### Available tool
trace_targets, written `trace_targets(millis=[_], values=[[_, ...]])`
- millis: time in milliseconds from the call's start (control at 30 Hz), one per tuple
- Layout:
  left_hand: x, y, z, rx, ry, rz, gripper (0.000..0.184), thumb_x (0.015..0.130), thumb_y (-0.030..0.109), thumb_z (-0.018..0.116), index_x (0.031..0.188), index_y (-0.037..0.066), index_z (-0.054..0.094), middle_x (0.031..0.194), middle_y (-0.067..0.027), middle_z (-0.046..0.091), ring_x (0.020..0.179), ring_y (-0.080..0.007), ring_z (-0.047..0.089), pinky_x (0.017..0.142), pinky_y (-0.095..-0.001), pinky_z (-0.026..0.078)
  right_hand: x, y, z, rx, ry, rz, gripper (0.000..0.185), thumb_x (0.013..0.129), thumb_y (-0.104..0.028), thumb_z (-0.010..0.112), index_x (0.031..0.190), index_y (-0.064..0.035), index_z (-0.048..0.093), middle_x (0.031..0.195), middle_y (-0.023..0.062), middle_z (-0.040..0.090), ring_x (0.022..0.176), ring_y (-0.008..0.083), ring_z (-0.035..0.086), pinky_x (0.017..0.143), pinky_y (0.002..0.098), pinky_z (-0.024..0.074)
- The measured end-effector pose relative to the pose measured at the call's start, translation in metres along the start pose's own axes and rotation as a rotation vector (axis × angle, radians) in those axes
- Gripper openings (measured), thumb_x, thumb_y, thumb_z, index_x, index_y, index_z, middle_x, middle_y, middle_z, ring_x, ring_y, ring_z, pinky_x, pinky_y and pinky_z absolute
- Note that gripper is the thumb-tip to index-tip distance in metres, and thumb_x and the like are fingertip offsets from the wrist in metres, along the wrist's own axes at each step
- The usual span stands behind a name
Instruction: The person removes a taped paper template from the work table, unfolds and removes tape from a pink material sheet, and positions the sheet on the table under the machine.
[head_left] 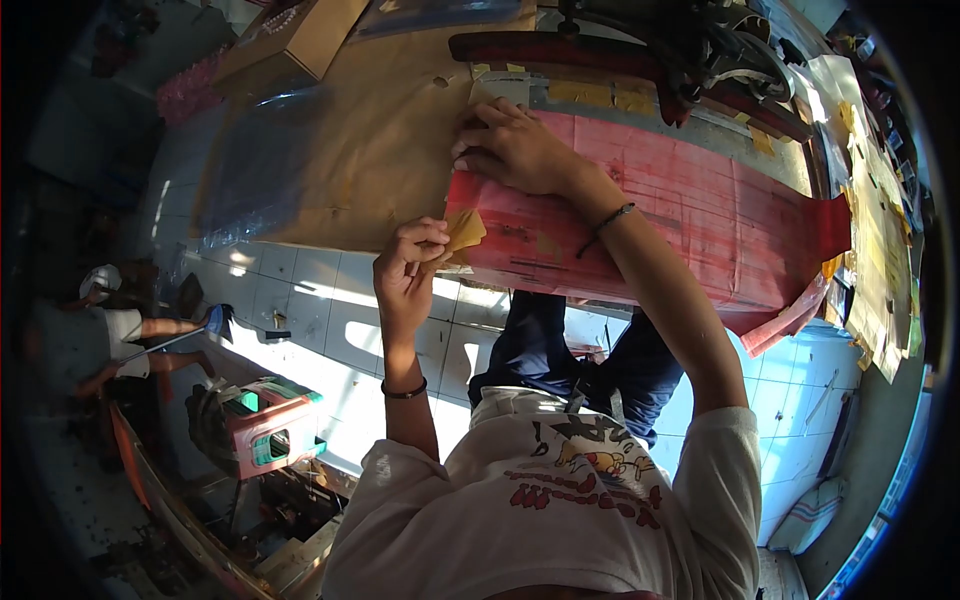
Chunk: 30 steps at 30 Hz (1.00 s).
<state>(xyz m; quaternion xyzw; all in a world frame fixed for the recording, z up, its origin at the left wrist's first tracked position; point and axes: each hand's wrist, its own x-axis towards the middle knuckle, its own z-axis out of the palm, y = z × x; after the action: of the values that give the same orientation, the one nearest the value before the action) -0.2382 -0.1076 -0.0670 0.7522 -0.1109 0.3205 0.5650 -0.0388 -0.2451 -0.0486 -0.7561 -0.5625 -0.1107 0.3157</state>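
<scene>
A long red sheet (690, 195), streaked with darker lines, lies over the right half of the worktable. Between the thumb and fingers of my left hand (408, 260) is a folded piece of yellow-brown tape (465, 230), at the near left corner of the red sheet. Farther back, my right hand (515, 150) has its fingers bent and closed over the sheet's left edge; what lies under its fingertips is hidden. Brown paper (360, 170) covers the table to the left of both hands.
A dark machine (690, 45) stands at the back of the table. A cardboard box (290, 45) and clear plastic (255, 165) are at the left. Yellowish sheets (875, 220) hang at the right. On the floor side are a pink-and-green stool (270, 425) and another person (125, 335) with a broom.
</scene>
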Motion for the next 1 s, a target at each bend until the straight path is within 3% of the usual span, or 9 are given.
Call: trace_targets(millis=[233, 300, 400, 500, 600, 633, 700, 900, 1000], values=[[-0.031, 0.026, -0.042, -0.090, 0.219, 0.122, 0.022, 0.078, -0.009, 0.066, 0.082, 0.004, 0.048, 0.088, -0.0110, 0.060, 0.095, -0.0258, 0.060, 0.084, -0.0400, 0.051, 0.001, -0.005, -0.005, 0.013, -0.041, 0.015, 0.019, 0.088, -0.023, 0.060, 0.101, -0.0110, 0.065, 0.117, 0.0070, 0.054, 0.114, 0.0296, 0.047, 0.100, 0.0417, 0.0380], [-0.042, 0.040, -0.062, -0.040, 0.272, 0.052, 0.016, 0.084, 0.000, 0.061, 0.085, 0.003, 0.046, 0.089, -0.0136, 0.061, 0.094, -0.0269, 0.061, 0.090, -0.0406, 0.048, 0.001, -0.005, -0.006, -0.001, -0.053, 0.003, 0.019, 0.088, -0.023, 0.059, 0.101, -0.0105, 0.064, 0.117, 0.0074, 0.053, 0.115, 0.0298, 0.047, 0.100, 0.0416, 0.0378], [-0.050, 0.051, -0.066, -0.155, 0.260, -0.199, 0.014, 0.086, -0.001, 0.056, 0.093, 0.001, 0.044, 0.098, -0.0205, 0.062, 0.099, -0.0269, 0.063, 0.089, -0.0381, 0.049, 0.002, -0.002, -0.002, -0.005, -0.007, -0.036, 0.021, 0.088, -0.030, 0.059, 0.101, -0.0148, 0.066, 0.114, 0.0057, 0.055, 0.115, 0.0290, 0.048, 0.097, 0.0455, 0.0401], [-0.059, 0.031, -0.052, -0.237, 0.300, -0.291, 0.007, 0.090, 0.004, 0.046, 0.095, 0.001, 0.045, 0.072, -0.0098, 0.056, 0.067, -0.0154, 0.055, 0.067, -0.0298, 0.047, 0.001, -0.001, -0.001, -0.024, -0.017, -0.022, 0.021, 0.088, -0.029, 0.059, 0.100, -0.0140, 0.066, 0.114, 0.0067, 0.055, 0.115, 0.0297, 0.048, 0.099, 0.0443, 0.0389], [-0.060, 0.005, -0.037, -0.391, 0.279, -0.559, 0.015, 0.091, 0.009, 0.045, 0.103, 0.002, 0.050, 0.062, -0.0026, 0.045, 0.060, -0.0113, 0.043, 0.056, -0.0283, 0.036, 0.002, -0.006, -0.005, -0.021, -0.033, -0.050, 0.017, 0.087, -0.021, 0.060, 0.100, -0.0103, 0.064, 0.117, 0.0083, 0.054, 0.114, 0.0300, 0.049, 0.099, 0.0413, 0.0382], [-0.045, 0.023, -0.020, -0.043, 0.247, -0.736, 0.019, 0.092, 0.015, 0.053, 0.105, 0.002, 0.056, 0.061, 0.0009, 0.041, 0.059, -0.0083, 0.038, 0.053, -0.0273, 0.030, 0.003, -0.006, -0.007, -0.020, -0.033, -0.045, 0.018, 0.087, -0.023, 0.060, 0.100, -0.0114, 0.065, 0.116, 0.0080, 0.055, 0.114, 0.0301, 0.048, 0.099, 0.0417, 0.0383], [-0.042, 0.020, 0.002, 0.183, 0.179, -0.688, 0.023, 0.091, 0.023, 0.060, 0.096, 0.001, 0.060, 0.061, 0.0022, 0.042, 0.058, -0.0056, 0.035, 0.052, -0.0243, 0.029, 0.003, -0.006, -0.006, -0.011, -0.038, -0.031, 0.021, 0.087, -0.028, 0.061, 0.101, -0.0134, 0.066, 0.114, 0.0075, 0.056, 0.115, 0.0302, 0.048, 0.100, 0.0423, 0.0384], [-0.057, 0.004, 0.017, 0.301, 0.389, -0.497, 0.022, 0.087, 0.021, 0.069, 0.086, 0.000, 0.062, 0.057, 0.0035, 0.042, 0.053, -0.0053, 0.033, 0.048, -0.0253, 0.027, 0.002, -0.017, -0.012, -0.017, -0.054, -0.088, 0.028, 0.082, -0.038, 0.066, 0.099, -0.0157, 0.068, 0.115, 0.0057, 0.057, 0.120, 0.0270, 0.045, 0.100, 0.0487, 0.0336], [-0.052, 0.013, 0.022, 0.432, 0.408, -0.370, 0.020, 0.085, 0.018, 0.071, 0.086, 0.000, 0.063, 0.057, 0.0028, 0.048, 0.052, -0.0054, 0.041, 0.048, -0.0236, 0.033, 0.000, -0.047, -0.020, -0.011, -0.131, -0.198, 0.023, 0.082, -0.030, 0.068, 0.099, -0.0144, 0.068, 0.115, 0.0069, 0.055, 0.118, 0.0276, 0.045, 0.099, 0.0477, 0.0331]])
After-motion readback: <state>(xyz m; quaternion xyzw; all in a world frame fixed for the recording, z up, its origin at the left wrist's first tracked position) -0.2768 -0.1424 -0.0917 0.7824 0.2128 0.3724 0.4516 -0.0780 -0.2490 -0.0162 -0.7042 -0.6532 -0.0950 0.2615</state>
